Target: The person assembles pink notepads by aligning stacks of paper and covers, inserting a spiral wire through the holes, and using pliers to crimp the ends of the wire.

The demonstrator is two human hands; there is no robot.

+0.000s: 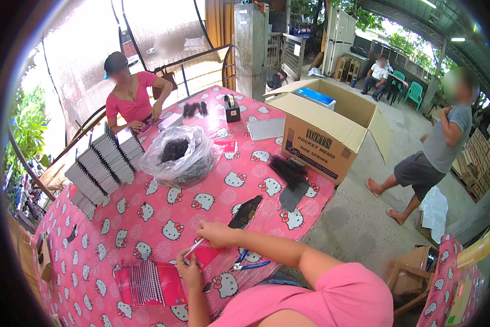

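My left hand (pixel 189 271) and my right hand (pixel 216 235) close on the two ends of a thin memo pad (pixel 194 248), tilted nearly edge-on so its white edge shows. Beneath them a pink-red cover (pixel 208 255) lies on the table. To the right of my hands rest blue-handled pliers (pixel 250 265). Left of my left hand lie pink memo pads (pixel 171 286) with rows of spiral bindings (pixel 141 280) on top. Beyond my right hand are a dark, shiny flat piece (pixel 246 211) and a bunch of black spiral coils (pixel 286 170).
On the pink patterned table (pixel 163 210) are a clear bag (pixel 198 163) of black coils, tall pad stacks (pixel 100 163), a tape dispenser (pixel 232 108) and an open cardboard box (pixel 318 143). A co-worker (pixel 131 98) handles a pad across the table. Another person (pixel 438 141) stands right.
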